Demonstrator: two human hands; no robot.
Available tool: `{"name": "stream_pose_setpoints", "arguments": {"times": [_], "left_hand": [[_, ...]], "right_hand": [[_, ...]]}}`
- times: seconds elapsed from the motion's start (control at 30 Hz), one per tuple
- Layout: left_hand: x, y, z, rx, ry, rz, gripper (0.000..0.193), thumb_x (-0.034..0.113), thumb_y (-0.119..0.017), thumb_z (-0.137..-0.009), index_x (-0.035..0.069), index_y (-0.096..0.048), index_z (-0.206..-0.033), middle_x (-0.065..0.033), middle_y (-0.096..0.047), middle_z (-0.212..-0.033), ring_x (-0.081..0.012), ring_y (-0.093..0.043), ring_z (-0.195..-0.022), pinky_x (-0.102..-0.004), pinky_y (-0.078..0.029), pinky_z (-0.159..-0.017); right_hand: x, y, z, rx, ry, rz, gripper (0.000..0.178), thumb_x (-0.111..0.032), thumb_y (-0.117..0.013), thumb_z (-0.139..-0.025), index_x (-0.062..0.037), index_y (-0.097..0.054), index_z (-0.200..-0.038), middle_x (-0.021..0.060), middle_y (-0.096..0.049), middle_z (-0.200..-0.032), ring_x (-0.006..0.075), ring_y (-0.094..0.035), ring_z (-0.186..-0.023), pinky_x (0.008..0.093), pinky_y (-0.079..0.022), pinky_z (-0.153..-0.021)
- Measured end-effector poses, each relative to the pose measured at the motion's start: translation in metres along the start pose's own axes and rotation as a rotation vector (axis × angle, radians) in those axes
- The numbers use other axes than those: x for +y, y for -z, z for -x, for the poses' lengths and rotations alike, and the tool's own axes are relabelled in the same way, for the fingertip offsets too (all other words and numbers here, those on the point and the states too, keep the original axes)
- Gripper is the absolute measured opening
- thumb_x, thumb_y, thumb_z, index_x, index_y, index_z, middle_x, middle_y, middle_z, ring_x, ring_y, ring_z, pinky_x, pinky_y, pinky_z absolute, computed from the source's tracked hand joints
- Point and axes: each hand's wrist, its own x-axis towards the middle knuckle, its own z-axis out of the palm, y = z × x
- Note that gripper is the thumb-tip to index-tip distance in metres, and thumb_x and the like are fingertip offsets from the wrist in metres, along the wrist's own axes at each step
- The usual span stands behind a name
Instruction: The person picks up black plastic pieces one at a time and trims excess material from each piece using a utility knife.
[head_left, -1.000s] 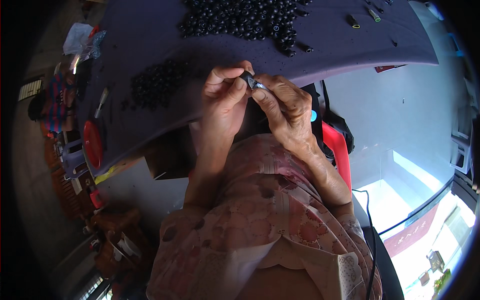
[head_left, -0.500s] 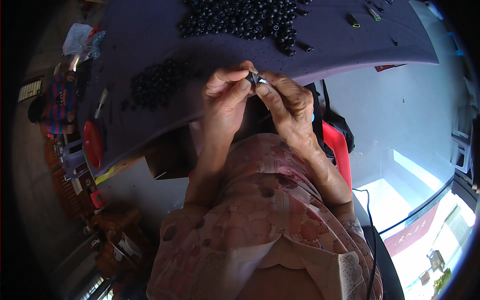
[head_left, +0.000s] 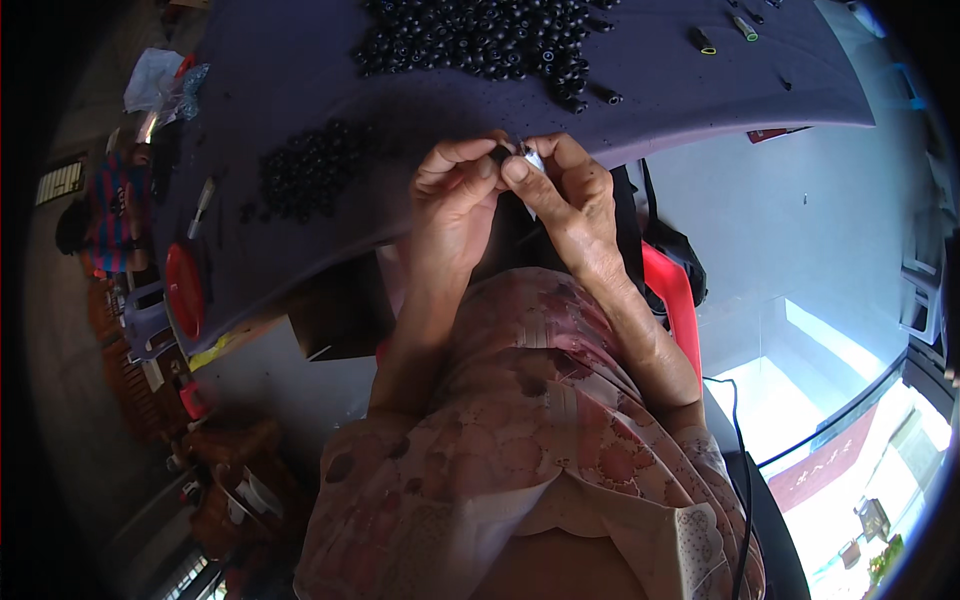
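Observation:
My left hand (head_left: 455, 185) pinches a small black rounded part (head_left: 500, 154) between thumb and fingertips. Close against it, my right hand (head_left: 572, 195) is closed on a small silvery-white piece (head_left: 534, 158), whose kind I cannot make out. The two hands meet just over the near edge of the table. Beyond them lies a large heap of small black hollow parts (head_left: 480, 40). A smaller, darker pile of black pieces (head_left: 315, 170) lies left of my left hand.
A dark purple cloth (head_left: 270, 60) covers the table. Small tools with yellow (head_left: 706, 42) and green (head_left: 747, 30) rims lie at its far right. A slim knife-like tool (head_left: 202, 205) and a red basin (head_left: 184, 290) are at the left. Another person (head_left: 112, 210) is farther left; a red chair (head_left: 672, 290) stands right.
My right hand has turned and its fingers have curled in, so more of the silvery piece shows. My left hand stays nearly in place with the black part.

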Motion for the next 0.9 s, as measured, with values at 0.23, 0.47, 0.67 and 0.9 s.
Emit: {"name": "stream_pose_setpoints", "arguments": {"times": [0.23,0.47,0.67,0.9], "left_hand": [[0.016,0.007,0.015,0.092,-0.033,-0.590,0.012,-0.004,-0.057,-0.077,0.002,-0.061,-0.087,-0.0074,-0.060,-0.091,-0.0120,-0.055,-0.080,-0.0229,-0.044,-0.071],[0.061,0.074,-0.003,0.222,-0.440,-1.698,0.013,-0.006,-0.056,-0.071,0.001,-0.061,-0.080,-0.0093,-0.059,-0.084,-0.0189,-0.057,-0.075,-0.0269,-0.046,-0.068],[0.035,0.039,-0.019,0.217,-0.655,-1.630,0.011,-0.003,-0.057,-0.073,0.004,-0.061,-0.080,-0.0073,-0.058,-0.084,-0.0209,-0.058,-0.074,-0.0293,-0.047,-0.066],[-0.051,-0.010,-0.056,-0.347,-0.595,-1.260,0.026,-0.003,-0.059,-0.068,0.003,-0.057,-0.093,-0.0094,-0.051,-0.073,-0.0246,-0.052,-0.064,-0.0325,-0.043,-0.054]], "right_hand": [[0.018,0.008,-0.005,-0.099,-0.198,-0.067,0.006,-0.005,-0.059,-0.078,-0.0036,-0.056,-0.083,-0.0028,-0.054,-0.075,0.0047,-0.049,-0.071,0.0197,-0.040,-0.067],[0.028,0.009,-0.008,-0.073,-0.186,0.042,0.007,-0.004,-0.059,-0.078,-0.0038,-0.055,-0.082,-0.0029,-0.054,-0.074,0.0045,-0.049,-0.073,0.0199,-0.040,-0.070],[0.007,0.009,-0.001,-0.047,-0.119,0.053,0.008,-0.004,-0.060,-0.077,-0.0036,-0.054,-0.083,-0.0036,-0.053,-0.074,0.0036,-0.048,-0.072,0.0185,-0.040,-0.068],[-0.017,0.004,0.016,-0.043,0.015,0.114,0.015,-0.004,-0.062,-0.076,-0.0024,-0.053,-0.089,-0.0035,-0.054,-0.076,0.0028,-0.047,-0.070,0.0168,-0.038,-0.067]]}}
